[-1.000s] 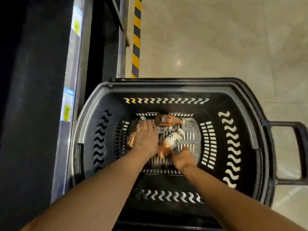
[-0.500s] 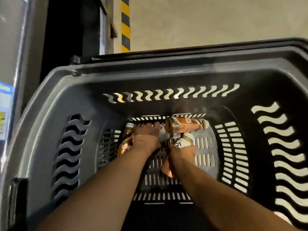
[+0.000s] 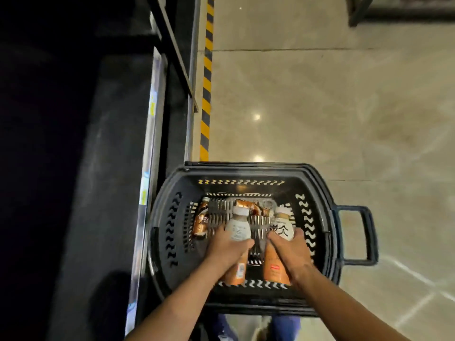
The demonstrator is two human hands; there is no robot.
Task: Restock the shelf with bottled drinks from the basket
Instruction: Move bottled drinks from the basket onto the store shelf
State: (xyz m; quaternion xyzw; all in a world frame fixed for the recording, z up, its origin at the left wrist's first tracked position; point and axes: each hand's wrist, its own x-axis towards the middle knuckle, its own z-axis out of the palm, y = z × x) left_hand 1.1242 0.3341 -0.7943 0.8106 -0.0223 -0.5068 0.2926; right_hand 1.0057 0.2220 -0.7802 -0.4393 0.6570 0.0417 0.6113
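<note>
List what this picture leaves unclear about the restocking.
1. Shelf: head view, lost in darkness; stock unseen.
2. Left bottle and right bottle: head view, middles covered by left hand and right hand.
3. Far bottle: head view, blurred; label unreadable.

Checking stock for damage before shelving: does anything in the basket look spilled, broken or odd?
Nothing stands out. The left hand grips a white-capped bottle, the right hand a black-lettered bottle; a Nescafe bottle and another brown bottle lie sideways in the basket. No spill shows.
</note>
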